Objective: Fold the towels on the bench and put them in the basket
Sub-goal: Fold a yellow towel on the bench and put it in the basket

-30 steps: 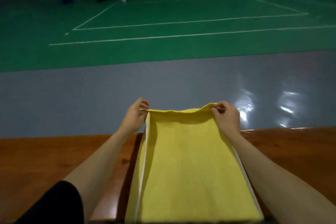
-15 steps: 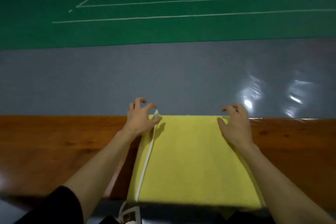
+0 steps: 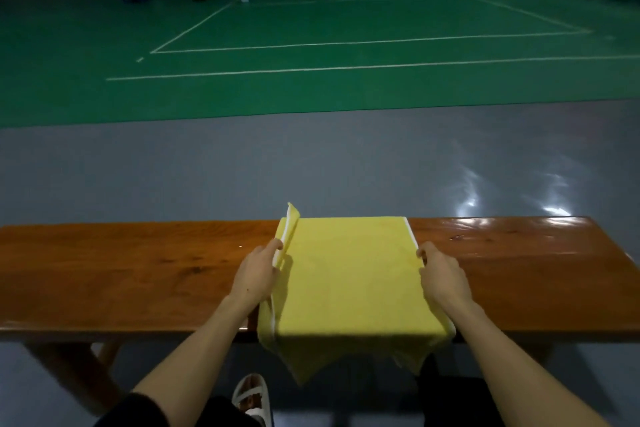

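Here, the yellow towel lay flat across the wooden counter, spanning it from the far edge to the near edge. Its near end drooped over the near edge in two hanging corners. The left hand pinched the towel's left border and held that white-trimmed edge lifted off the counter, so the far left corner stood up above the far edge. The right hand was at the towel's right border, about midway along it, with its fingers curled onto the white-trimmed edge and gripping it. That side lay flat on the wood. The towel sat between the two hands, each touching one side. Both forearms reached over the near edge. Below the counter a white sandal showed on the grey floor, and further off lay a green court with white lines.
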